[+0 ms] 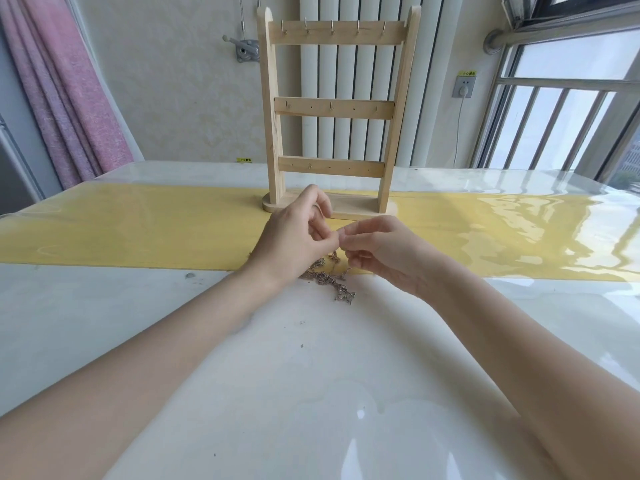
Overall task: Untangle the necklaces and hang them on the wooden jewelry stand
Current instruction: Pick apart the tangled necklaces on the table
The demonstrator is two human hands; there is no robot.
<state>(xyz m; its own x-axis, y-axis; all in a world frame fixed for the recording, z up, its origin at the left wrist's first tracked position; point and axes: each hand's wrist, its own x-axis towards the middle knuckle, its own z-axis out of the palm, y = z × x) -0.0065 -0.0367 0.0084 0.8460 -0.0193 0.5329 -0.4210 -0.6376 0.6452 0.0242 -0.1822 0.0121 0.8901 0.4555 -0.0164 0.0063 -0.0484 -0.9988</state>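
A tangled heap of thin metal necklaces (332, 282) lies on the table just below my hands, partly hidden by them. My left hand (294, 237) and my right hand (377, 251) meet fingertip to fingertip above the heap, each pinching a fine strand of chain that is hard to make out. The wooden jewelry stand (332, 112) rises upright right behind my hands, with three crossbars carrying small metal hooks. Nothing hangs on any hook.
The table (311, 393) has a glossy white top with a yellow strip (138, 230) across it under the stand's base. A radiator and wall stand behind, a pink curtain (62, 98) at the left, a barred window (561, 116) at the right.
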